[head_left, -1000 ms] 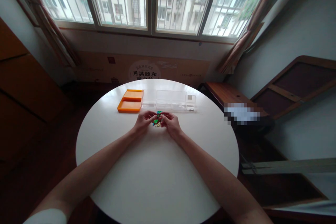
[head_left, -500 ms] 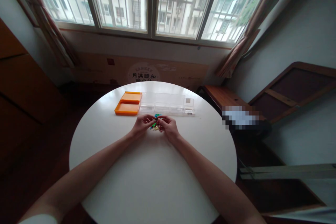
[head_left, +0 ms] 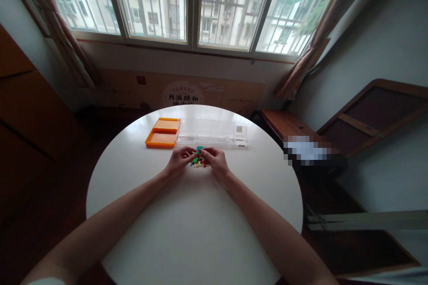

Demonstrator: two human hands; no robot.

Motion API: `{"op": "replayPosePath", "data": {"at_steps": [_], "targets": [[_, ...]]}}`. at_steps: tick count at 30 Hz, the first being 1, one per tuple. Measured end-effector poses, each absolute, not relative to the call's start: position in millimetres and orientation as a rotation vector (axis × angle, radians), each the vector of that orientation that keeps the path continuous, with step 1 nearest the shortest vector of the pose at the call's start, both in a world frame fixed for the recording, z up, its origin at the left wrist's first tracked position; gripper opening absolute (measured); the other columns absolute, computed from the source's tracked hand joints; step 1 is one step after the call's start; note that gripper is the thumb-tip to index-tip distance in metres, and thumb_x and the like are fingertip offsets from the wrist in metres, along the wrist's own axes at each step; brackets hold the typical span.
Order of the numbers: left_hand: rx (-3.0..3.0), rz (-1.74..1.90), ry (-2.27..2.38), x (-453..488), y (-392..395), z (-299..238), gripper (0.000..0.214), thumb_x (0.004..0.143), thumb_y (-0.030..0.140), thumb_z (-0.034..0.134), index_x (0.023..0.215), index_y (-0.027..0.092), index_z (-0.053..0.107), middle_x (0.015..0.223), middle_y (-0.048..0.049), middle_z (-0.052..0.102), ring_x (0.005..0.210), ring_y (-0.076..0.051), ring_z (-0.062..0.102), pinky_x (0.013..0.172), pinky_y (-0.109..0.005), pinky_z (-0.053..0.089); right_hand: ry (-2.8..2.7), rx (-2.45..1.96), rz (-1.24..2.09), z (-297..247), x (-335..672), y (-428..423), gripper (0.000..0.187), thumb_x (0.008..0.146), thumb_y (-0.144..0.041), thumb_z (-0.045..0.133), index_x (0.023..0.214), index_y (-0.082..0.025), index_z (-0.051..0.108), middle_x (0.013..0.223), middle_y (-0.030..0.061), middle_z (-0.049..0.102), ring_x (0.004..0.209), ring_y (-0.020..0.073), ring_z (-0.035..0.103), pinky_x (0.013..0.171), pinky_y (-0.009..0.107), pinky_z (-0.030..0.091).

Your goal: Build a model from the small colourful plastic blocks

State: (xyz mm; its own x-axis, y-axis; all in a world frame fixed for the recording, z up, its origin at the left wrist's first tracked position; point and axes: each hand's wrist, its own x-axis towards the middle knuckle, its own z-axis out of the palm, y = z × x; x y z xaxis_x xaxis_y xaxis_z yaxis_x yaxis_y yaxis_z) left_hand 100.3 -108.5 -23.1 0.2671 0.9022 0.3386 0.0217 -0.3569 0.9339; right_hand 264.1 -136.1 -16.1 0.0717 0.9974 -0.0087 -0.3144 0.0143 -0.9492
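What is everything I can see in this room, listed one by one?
small plastic pieces: a little heap, count unclear, green, blue and yellowish, on the table between the two hands
round white table: one, white, middle of the view
shallow orange plastic tray: one, orange, with two compartments, far side of the table, left
clear plastic compartment box: one, see-through, far side of the table, right of the tray
brown cardboard box with printed characters: one, brown, below the window
barred window: one wide, with buildings outside
curtains: two, brownish, at either side of the window
left hand: fingers curled at the pieces
right hand: fingers curled at the pieces
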Motion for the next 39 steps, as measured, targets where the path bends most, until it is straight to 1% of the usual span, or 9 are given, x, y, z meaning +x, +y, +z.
{"op": "replayPosePath", "data": {"at_steps": [3,7,12,18,22,24,28,33,39], "targets": [[1.62,1.221,0.889,99,-108,-23,0.032,0.071,0.043,0.077,0.082,0.013,0.073,0.067,-0.0042,0.068,0.054,-0.011,0.058,0.051,-0.021,0.048,-0.863,-1.023,1.244,-13,273,-133,0.041,0.054,-0.044,0.083,0.079,-0.014,0.069,0.064,0.0006,0.068,0.047,0.0084,0.057,0.043,0.021,0.05],[1.61,1.204,0.889,99,-109,-22,0.034,0.072,0.046,0.075,0.079,0.013,0.073,0.068,-0.0049,0.069,0.055,-0.012,0.06,0.051,-0.021,0.049,-0.818,-1.059,1.143,-14,281,-130,0.043,0.053,-0.045,0.083,0.077,-0.013,0.068,0.062,0.0003,0.067,0.046,0.0081,0.056,0.043,0.021,0.049],[1.612,1.171,0.886,100,-109,-23,0.038,0.072,0.049,0.074,0.079,0.012,0.073,0.067,-0.0051,0.069,0.055,-0.012,0.06,0.05,-0.021,0.048,-0.776,-1.065,1.107,-16,285,-129,0.041,0.054,-0.041,0.083,0.079,-0.014,0.066,0.064,0.001,0.068,0.05,0.0093,0.059,0.046,0.021,0.051],[1.626,1.205,0.863,99,-107,-24,0.038,0.073,0.05,0.073,0.077,0.012,0.072,0.067,-0.0047,0.067,0.057,-0.012,0.059,0.051,-0.02,0.048,-0.779,-1.111,1.108,-9,281,-124,0.024,0.061,-0.027,0.078,0.076,-0.014,0.066,0.063,0.0007,0.068,0.052,0.0097,0.061,0.051,0.021,0.054],[1.631,1.202,0.865,98,-106,-23,0.039,0.073,0.05,0.073,0.076,0.011,0.072,0.069,-0.0056,0.069,0.058,-0.013,0.061,0.052,-0.021,0.05,-0.838,-1.203,1.15,7,263,-101,0.011,0.067,-0.015,0.072,0.072,-0.012,0.064,0.057,0.0001,0.066,0.05,0.0098,0.061,0.049,0.02,0.054],[1.634,1.202,0.87,97,-106,-23,0.039,0.073,0.05,0.074,0.076,0.011,0.071,0.069,-0.006,0.069,0.058,-0.013,0.061,0.052,-0.021,0.05,-0.853,-1.206,1.179,15,253,-85,0.008,0.07,-0.011,0.07,0.072,-0.012,0.062,0.056,0.0001,0.065,0.051,0.0094,0.061,0.051,0.02,0.055],[1.633,1.206,0.856,97,-105,-24,0.039,0.072,0.049,0.074,0.078,0.011,0.071,0.069,-0.0056,0.069,0.056,-0.012,0.06,0.051,-0.02,0.048,-0.847,-1.249,1.209,24,244,-67,0.013,0.072,-0.006,0.065,0.08,-0.012,0.058,0.059,0.0026,0.066,0.055,0.0121,0.063,0.052,0.023,0.055],[1.635,1.195,0.859,98,-104,-26,0.039,0.071,0.05,0.075,0.076,0.011,0.071,0.066,-0.0054,0.068,0.055,-0.013,0.061,0.05,-0.02,0.048,-1.034,-1.288,0.985,12,266,-90,0.019,0.074,-0.011,0.056,0.092,-0.013,0.062,0.063,-0.0004,0.065,0.052,0.0094,0.059,0.045,0.018,0.044],[1.612,1.208,0.884,97,-105,-21,0.038,0.072,0.049,0.073,0.078,0.012,0.071,0.065,-0.0046,0.068,0.054,-0.012,0.06,0.05,-0.02,0.048,-1.281,-1.4,0.684,-17,294,-127,0.022,0.074,-0.024,0.055,0.087,-0.013,0.069,0.075,0.0052,0.07,0.059,0.013,0.061,0.057,0.024,0.05]]}}
